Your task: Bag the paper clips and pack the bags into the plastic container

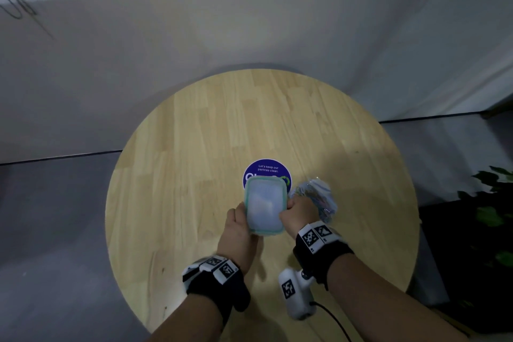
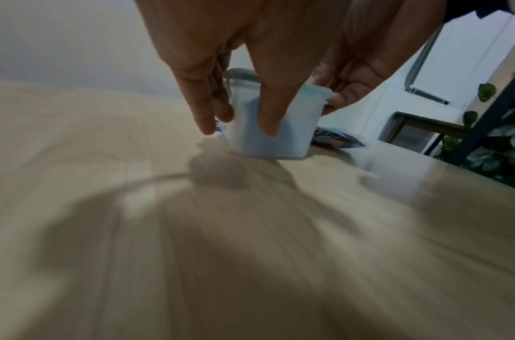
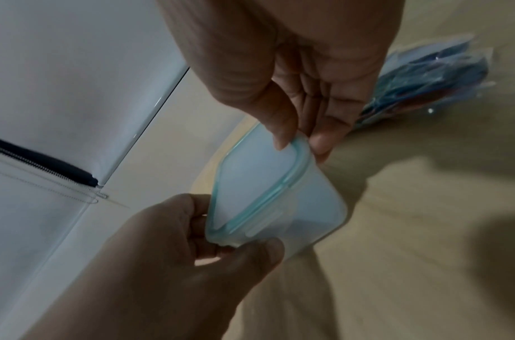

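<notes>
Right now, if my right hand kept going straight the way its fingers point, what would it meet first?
The lid rim of the plastic container: your right hand already pinches its near right corner, fingers pointing inward across the lid. Going on, it would slide over the lid toward the left hand, though depth is unclear.

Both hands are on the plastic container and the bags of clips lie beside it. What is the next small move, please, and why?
Probably lift the lid off. The container is closed, the right hand pinches the lid's edge, the left hand steadies the body, and the bags of paper clips lie outside on the table, so nothing can go in yet.
</notes>
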A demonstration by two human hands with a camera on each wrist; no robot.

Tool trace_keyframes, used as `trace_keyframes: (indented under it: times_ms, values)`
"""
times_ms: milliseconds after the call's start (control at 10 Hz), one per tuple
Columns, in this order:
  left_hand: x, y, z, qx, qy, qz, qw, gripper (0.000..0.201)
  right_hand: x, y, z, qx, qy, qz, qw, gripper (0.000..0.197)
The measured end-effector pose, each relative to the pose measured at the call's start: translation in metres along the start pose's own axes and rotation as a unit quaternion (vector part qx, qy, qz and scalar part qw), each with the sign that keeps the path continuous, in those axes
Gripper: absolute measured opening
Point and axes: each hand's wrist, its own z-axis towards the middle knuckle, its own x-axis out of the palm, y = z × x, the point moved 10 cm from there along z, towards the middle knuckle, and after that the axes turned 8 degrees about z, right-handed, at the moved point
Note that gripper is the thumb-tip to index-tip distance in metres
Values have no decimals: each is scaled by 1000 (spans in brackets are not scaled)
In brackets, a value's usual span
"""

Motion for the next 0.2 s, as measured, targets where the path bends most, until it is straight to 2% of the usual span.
trace_keyframes:
  times_ms: [100, 200]
  values:
    - [-2, 6, 8, -36, -5, -39, 999, 61, -1, 11, 11, -32, 23, -31, 999, 29]
    - [3, 9, 8, -48, 32, -14, 998, 83, -10, 15, 13, -69, 19, -34, 997, 22]
